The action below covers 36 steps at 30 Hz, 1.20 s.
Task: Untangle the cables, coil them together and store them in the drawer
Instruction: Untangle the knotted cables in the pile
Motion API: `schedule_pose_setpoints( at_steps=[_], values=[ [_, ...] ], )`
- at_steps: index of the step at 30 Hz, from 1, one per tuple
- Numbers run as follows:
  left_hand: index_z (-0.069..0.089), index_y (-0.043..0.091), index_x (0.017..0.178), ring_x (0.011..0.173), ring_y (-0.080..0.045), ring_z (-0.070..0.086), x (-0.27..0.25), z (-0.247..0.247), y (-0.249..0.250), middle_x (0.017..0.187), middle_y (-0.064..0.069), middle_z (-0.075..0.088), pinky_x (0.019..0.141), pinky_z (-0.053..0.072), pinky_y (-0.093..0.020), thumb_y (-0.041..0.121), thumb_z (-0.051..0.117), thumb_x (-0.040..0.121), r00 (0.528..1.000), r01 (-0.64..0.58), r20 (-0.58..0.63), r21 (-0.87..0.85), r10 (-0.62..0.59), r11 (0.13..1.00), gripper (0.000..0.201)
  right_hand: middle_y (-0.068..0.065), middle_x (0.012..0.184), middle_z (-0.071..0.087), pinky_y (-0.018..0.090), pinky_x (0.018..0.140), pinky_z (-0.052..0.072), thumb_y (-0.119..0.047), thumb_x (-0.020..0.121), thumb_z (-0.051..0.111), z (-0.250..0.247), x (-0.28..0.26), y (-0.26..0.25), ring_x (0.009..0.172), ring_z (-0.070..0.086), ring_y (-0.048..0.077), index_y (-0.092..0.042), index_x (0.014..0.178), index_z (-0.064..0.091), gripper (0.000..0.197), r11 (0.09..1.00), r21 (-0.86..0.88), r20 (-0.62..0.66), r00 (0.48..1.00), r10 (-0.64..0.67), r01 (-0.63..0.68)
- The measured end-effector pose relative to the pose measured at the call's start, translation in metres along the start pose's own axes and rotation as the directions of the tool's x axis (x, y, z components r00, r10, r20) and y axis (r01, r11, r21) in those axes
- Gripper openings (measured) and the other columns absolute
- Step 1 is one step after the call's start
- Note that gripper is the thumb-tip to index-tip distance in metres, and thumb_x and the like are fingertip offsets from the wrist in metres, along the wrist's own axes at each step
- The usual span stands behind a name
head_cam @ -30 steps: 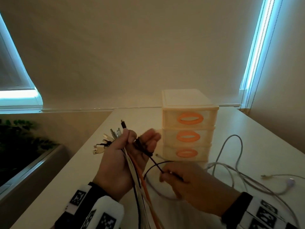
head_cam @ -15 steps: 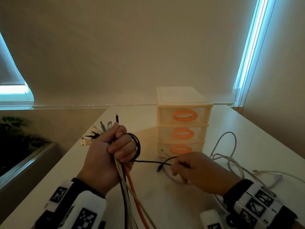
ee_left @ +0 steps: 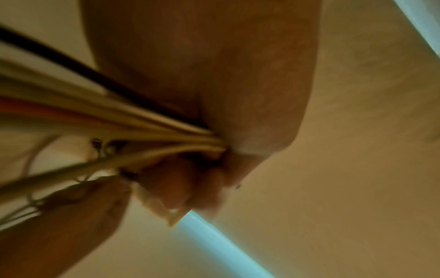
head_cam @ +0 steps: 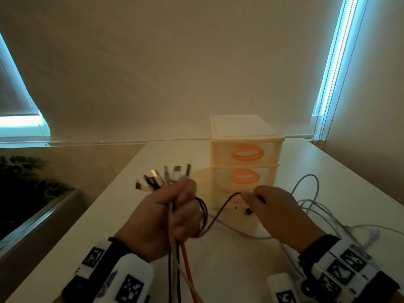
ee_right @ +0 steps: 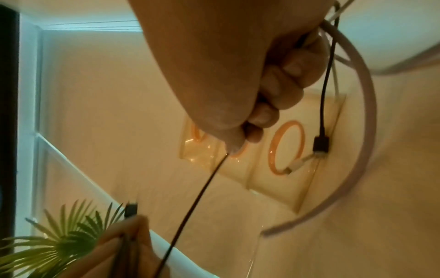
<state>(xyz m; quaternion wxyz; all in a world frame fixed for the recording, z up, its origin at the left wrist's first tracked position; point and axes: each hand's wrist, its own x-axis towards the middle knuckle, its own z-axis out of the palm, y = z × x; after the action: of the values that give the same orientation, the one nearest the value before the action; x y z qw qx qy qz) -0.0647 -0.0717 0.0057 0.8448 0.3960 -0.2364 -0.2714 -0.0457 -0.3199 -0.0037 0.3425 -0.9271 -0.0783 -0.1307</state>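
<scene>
My left hand (head_cam: 172, 217) grips a bundle of cables (head_cam: 178, 265), black, white and orange; their plugs (head_cam: 162, 178) fan out above the fist. The bundle (ee_left: 133, 122) runs into the curled fingers in the left wrist view. A thin black cable (head_cam: 220, 213) loops round the left fingers and stretches to my right hand (head_cam: 269, 206), which pinches it (ee_right: 200, 195) between thumb and fingers. Its black plug (ee_right: 321, 143) dangles under the right hand. The three-drawer unit (head_cam: 244, 154) with orange handles stands just behind both hands, drawers closed.
Loose white cables (head_cam: 314, 206) lie on the white table (head_cam: 218, 270) to the right of the drawers; a pale cable (ee_right: 357, 150) arcs beside the right hand. A green plant (head_cam: 24, 180) sits off the table's left edge. Roller blinds hang behind.
The right hand has lifted and moved toward the drawers, pulling the black cable taut and upward from the left fist. The left hand turned so the plugs point up.
</scene>
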Motion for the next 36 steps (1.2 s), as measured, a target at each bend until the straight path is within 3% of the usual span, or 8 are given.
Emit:
schedule_pose_setpoints(
  at_steps=[4,6,9,12,16,20,26,36],
  values=[
    [0.043,0.010,0.080,0.126,-0.054,0.051,0.004,0.014,-0.022,0.131,-0.041,0.053,0.110,0.041,-0.054,0.030,0.035,0.110,0.974,0.211,0.059,0.119,-0.219,0.970,0.036,-0.017,0.065,0.064,0.014,0.060,0.040,-0.030,0.101,0.056,0.005,-0.005,-0.014,0.064,0.058,-0.003,-0.023,0.081,0.070,0.025,0.936,0.352,-0.036,0.999,-0.017,0.028],
    [0.047,0.008,0.081,0.134,-0.054,0.044,0.008,0.013,-0.025,0.135,-0.041,0.049,0.119,0.030,-0.057,0.030,0.040,0.108,0.980,0.197,0.003,0.025,-0.197,0.980,0.036,-0.011,0.069,0.066,0.017,0.063,0.048,-0.023,0.101,0.057,0.001,-0.013,-0.026,0.065,0.062,0.005,-0.021,0.086,0.072,0.021,0.872,0.478,0.025,0.990,-0.136,0.108],
    [0.046,0.009,0.078,0.107,-0.039,0.065,0.011,0.006,-0.021,0.112,-0.029,0.064,0.102,0.049,-0.048,0.034,0.043,0.105,0.991,-0.044,-0.128,-0.072,0.035,0.996,0.037,0.000,0.078,0.071,0.025,0.069,0.056,-0.021,0.099,0.061,0.002,-0.024,-0.037,0.070,0.066,0.014,-0.023,0.090,0.075,0.017,0.830,0.499,0.128,0.927,-0.353,0.248],
    [0.042,0.014,0.075,0.121,-0.040,0.062,0.014,0.010,-0.012,0.129,-0.029,0.063,0.101,0.047,-0.043,0.041,0.036,0.106,0.942,-0.199,-0.299,-0.138,0.151,0.970,0.042,-0.009,0.069,0.067,0.018,0.067,0.051,-0.031,0.102,0.056,0.008,-0.027,-0.034,0.062,0.061,0.002,-0.037,0.100,0.072,0.017,0.912,0.327,0.371,0.854,-0.365,0.248],
    [0.044,0.014,0.069,0.058,-0.019,0.053,0.011,0.005,-0.007,0.062,-0.001,0.049,0.054,0.046,-0.027,0.035,0.045,0.100,0.865,-0.344,-0.437,-0.159,0.246,0.925,0.037,-0.010,0.075,0.067,0.028,0.070,0.054,-0.045,0.103,0.047,0.007,-0.019,-0.017,0.068,0.062,0.010,-0.030,0.089,0.072,0.032,0.983,0.101,0.415,0.892,-0.180,0.151],
    [0.043,0.016,0.075,0.049,-0.011,0.032,0.007,-0.008,-0.005,0.052,0.006,0.034,0.049,0.030,-0.022,0.034,0.036,0.108,0.945,-0.253,-0.265,-0.214,0.193,0.944,0.038,-0.004,0.079,0.066,0.028,0.066,0.052,-0.043,0.099,0.055,0.010,-0.012,-0.007,0.068,0.061,0.012,-0.030,0.083,0.069,0.025,0.979,0.135,0.253,0.950,-0.182,0.152],
    [0.042,0.018,0.079,0.050,-0.010,0.027,0.002,-0.017,0.002,0.051,0.007,0.037,0.049,0.024,-0.023,0.035,0.034,0.110,0.967,-0.225,-0.169,-0.217,0.191,0.950,0.037,-0.005,0.066,0.064,0.024,0.067,0.048,-0.028,0.104,0.050,0.002,-0.015,-0.007,0.063,0.056,0.012,-0.025,0.090,0.065,0.020,0.968,0.250,0.529,0.834,-0.155,0.021],
    [0.041,0.014,0.075,0.044,-0.015,0.031,0.000,0.000,0.001,0.048,0.001,0.034,0.046,0.026,-0.026,0.031,0.049,0.104,0.980,0.190,-0.073,0.054,-0.186,0.980,0.034,-0.006,0.067,0.060,0.023,0.058,0.047,-0.067,0.086,0.057,-0.008,-0.013,-0.012,0.059,0.054,0.006,-0.024,0.073,0.057,0.045,0.983,-0.153,0.114,0.990,-0.079,0.096]
  ],
)
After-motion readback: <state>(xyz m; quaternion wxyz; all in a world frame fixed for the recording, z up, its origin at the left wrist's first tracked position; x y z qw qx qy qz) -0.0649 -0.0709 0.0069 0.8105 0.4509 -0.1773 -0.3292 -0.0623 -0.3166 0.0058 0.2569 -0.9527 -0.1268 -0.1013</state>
